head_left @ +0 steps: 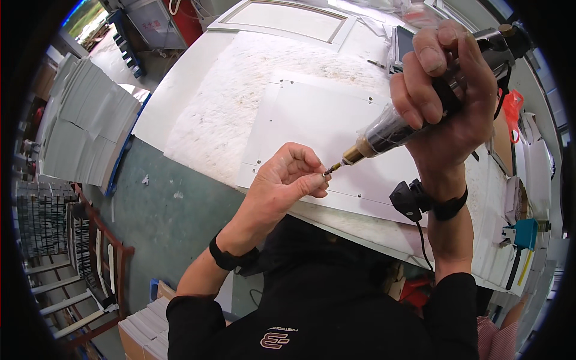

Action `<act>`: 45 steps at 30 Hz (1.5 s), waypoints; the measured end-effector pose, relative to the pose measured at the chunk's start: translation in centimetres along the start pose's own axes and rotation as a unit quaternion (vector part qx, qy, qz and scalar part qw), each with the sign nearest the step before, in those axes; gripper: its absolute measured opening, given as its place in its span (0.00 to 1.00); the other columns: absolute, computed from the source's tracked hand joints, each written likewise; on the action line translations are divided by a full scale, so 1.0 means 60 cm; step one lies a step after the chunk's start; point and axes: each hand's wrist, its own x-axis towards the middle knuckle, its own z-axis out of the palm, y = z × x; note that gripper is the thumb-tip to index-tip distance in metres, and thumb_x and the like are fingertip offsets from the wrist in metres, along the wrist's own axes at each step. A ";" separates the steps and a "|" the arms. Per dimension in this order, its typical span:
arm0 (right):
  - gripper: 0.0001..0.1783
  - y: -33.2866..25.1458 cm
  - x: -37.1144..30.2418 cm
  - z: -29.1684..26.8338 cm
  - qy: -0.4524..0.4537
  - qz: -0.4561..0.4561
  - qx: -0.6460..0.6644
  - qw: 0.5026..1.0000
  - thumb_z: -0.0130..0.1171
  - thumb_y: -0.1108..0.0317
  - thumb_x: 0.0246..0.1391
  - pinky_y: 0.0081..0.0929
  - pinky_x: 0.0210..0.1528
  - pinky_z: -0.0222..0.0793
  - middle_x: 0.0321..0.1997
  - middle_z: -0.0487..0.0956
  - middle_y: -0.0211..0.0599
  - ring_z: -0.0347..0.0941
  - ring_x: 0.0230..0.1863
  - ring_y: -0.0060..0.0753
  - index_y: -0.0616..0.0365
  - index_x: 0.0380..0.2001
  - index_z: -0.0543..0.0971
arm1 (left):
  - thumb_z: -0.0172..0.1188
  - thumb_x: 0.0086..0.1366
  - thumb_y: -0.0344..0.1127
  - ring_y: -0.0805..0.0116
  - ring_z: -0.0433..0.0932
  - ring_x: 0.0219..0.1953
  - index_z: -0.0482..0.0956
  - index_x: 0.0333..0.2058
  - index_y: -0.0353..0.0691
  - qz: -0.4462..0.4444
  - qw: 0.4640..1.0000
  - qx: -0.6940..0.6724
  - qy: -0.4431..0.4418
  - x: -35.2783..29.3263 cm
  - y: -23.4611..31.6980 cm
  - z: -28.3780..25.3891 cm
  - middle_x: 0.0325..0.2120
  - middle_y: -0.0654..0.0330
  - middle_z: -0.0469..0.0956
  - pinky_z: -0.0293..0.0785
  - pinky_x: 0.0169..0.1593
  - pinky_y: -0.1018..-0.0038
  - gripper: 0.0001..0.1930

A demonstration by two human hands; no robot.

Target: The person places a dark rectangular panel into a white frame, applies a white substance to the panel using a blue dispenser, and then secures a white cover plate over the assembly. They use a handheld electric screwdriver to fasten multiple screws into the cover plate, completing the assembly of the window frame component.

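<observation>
My right hand (447, 99) is wrapped round a power screwdriver (387, 133) with a dark and clear-wrapped body and a brass-coloured nose. The tool slants down to the left, and its thin bit (336, 167) reaches my left hand (285, 179). The left thumb and fingertips are pinched together at the bit's tip. What they hold there is small and mostly hidden, so I cannot tell its kind. Both hands are above a flat white panel (318, 132) with small drilled holes near its edges.
Beneath the panel, a white fuzzy mat (222, 90) covers the worktable. A framed white panel (288, 19) lies at the far side. Stacked white boards (81, 123) stand on the left. A teal tool (527, 234) sits at the right, and a cable (423, 243) hangs from my right wrist.
</observation>
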 end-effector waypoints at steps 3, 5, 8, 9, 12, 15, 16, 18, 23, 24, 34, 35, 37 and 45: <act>0.18 0.029 0.030 0.005 -0.038 0.014 0.004 0.999 0.38 0.57 0.75 0.19 0.21 0.66 0.39 0.72 0.33 0.60 0.18 0.16 0.60 0.46 0.71 | 0.64 0.69 0.26 0.73 0.81 0.43 0.72 0.47 0.38 0.042 0.996 0.061 0.045 0.004 0.016 -0.015 0.40 0.59 0.80 0.80 0.50 0.74 0.11; 0.15 0.050 0.049 0.027 0.043 0.023 -0.034 0.998 0.49 0.56 0.71 0.20 0.17 0.63 0.28 0.73 0.32 0.62 0.14 0.17 0.56 0.35 0.70 | 0.63 0.68 0.24 0.73 0.81 0.44 0.73 0.47 0.38 0.079 0.984 0.142 0.075 0.015 0.032 -0.033 0.40 0.59 0.80 0.80 0.49 0.74 0.12; 0.17 0.071 0.089 0.076 0.104 0.063 -0.055 0.991 0.54 0.56 0.69 0.21 0.16 0.62 0.23 0.72 0.30 0.63 0.13 0.18 0.56 0.31 0.72 | 0.63 0.69 0.26 0.75 0.81 0.46 0.74 0.46 0.39 0.110 0.952 0.262 0.115 0.030 0.054 -0.071 0.40 0.62 0.81 0.78 0.50 0.75 0.10; 0.17 0.080 0.097 0.086 0.109 0.069 -0.055 0.990 0.56 0.56 0.68 0.21 0.16 0.62 0.21 0.72 0.30 0.64 0.13 0.18 0.57 0.29 0.72 | 0.62 0.69 0.25 0.75 0.81 0.45 0.74 0.47 0.39 0.115 0.942 0.291 0.117 0.040 0.060 -0.083 0.40 0.63 0.81 0.78 0.50 0.75 0.10; 0.13 0.140 0.114 0.072 0.078 0.070 -0.112 0.988 0.58 0.60 0.69 0.19 0.18 0.62 0.23 0.73 0.28 0.67 0.16 0.16 0.57 0.32 0.75 | 0.60 0.67 0.24 0.74 0.83 0.44 0.77 0.45 0.37 0.130 0.916 0.356 0.132 0.065 0.071 -0.104 0.39 0.60 0.85 0.78 0.49 0.74 0.09; 0.08 0.178 0.118 0.062 0.054 0.076 -0.113 0.989 0.58 0.65 0.69 0.17 0.19 0.62 0.24 0.74 0.25 0.67 0.18 0.12 0.55 0.35 0.75 | 0.55 0.67 0.23 0.72 0.84 0.45 0.77 0.46 0.36 0.121 0.902 0.396 0.120 0.082 0.070 -0.127 0.39 0.59 0.85 0.78 0.50 0.71 0.10; 0.08 0.186 0.117 0.059 0.047 0.073 -0.122 0.989 0.58 0.65 0.69 0.17 0.19 0.62 0.24 0.74 0.25 0.67 0.18 0.12 0.55 0.35 0.75 | 0.56 0.68 0.24 0.72 0.83 0.47 0.76 0.47 0.36 0.116 0.900 0.403 0.118 0.084 0.070 -0.129 0.40 0.59 0.85 0.77 0.52 0.72 0.09; 0.08 0.194 0.121 0.064 0.031 0.068 -0.139 0.987 0.58 0.65 0.70 0.16 0.19 0.62 0.24 0.74 0.25 0.67 0.18 0.11 0.55 0.36 0.75 | 0.58 0.70 0.25 0.73 0.82 0.49 0.74 0.47 0.37 0.104 0.896 0.416 0.116 0.087 0.066 -0.136 0.42 0.60 0.85 0.74 0.54 0.73 0.09; 0.08 0.196 0.115 0.065 0.057 0.097 -0.143 0.983 0.59 0.64 0.69 0.17 0.19 0.63 0.25 0.74 0.25 0.68 0.19 0.12 0.55 0.37 0.75 | 0.57 0.70 0.25 0.73 0.82 0.49 0.74 0.48 0.37 0.105 0.892 0.423 0.117 0.090 0.061 -0.140 0.43 0.60 0.85 0.74 0.54 0.72 0.09; 0.08 0.198 0.113 0.065 0.059 0.094 -0.137 0.984 0.59 0.64 0.69 0.17 0.19 0.63 0.25 0.74 0.25 0.68 0.19 0.12 0.55 0.37 0.75 | 0.57 0.70 0.25 0.73 0.82 0.48 0.74 0.48 0.37 0.104 0.891 0.425 0.117 0.089 0.061 -0.140 0.43 0.60 0.85 0.74 0.54 0.72 0.09; 0.10 0.213 0.115 0.043 0.020 0.120 -0.108 0.987 0.59 0.62 0.70 0.17 0.19 0.63 0.25 0.75 0.26 0.68 0.19 0.13 0.56 0.37 0.75 | 0.60 0.65 0.24 0.58 0.81 0.49 0.81 0.46 0.39 0.192 0.796 0.565 0.097 0.029 0.053 -0.118 0.46 0.55 0.84 0.75 0.57 0.65 0.12; 0.10 0.212 0.115 0.046 0.018 0.135 -0.137 0.981 0.59 0.62 0.70 0.17 0.19 0.63 0.26 0.76 0.27 0.68 0.19 0.13 0.56 0.37 0.75 | 0.61 0.64 0.24 0.57 0.80 0.50 0.82 0.45 0.39 0.241 0.761 0.598 0.073 0.025 0.047 -0.120 0.46 0.55 0.84 0.75 0.57 0.64 0.11; 0.10 0.208 0.115 0.058 0.015 0.163 -0.193 0.968 0.59 0.61 0.69 0.17 0.18 0.62 0.26 0.77 0.28 0.67 0.18 0.13 0.55 0.38 0.76 | 0.65 0.60 0.24 0.53 0.77 0.53 0.83 0.44 0.40 0.286 0.716 0.636 0.048 0.016 0.042 -0.123 0.48 0.58 0.84 0.75 0.57 0.62 0.13; 0.13 0.232 0.105 0.054 -0.023 0.109 -0.159 0.981 0.67 0.60 0.61 0.19 0.18 0.63 0.19 0.76 0.28 0.67 0.16 0.16 0.55 0.29 0.79 | 0.64 0.60 0.24 0.53 0.77 0.51 0.82 0.45 0.39 0.276 0.712 0.645 0.030 0.014 0.050 -0.116 0.49 0.56 0.84 0.75 0.56 0.61 0.13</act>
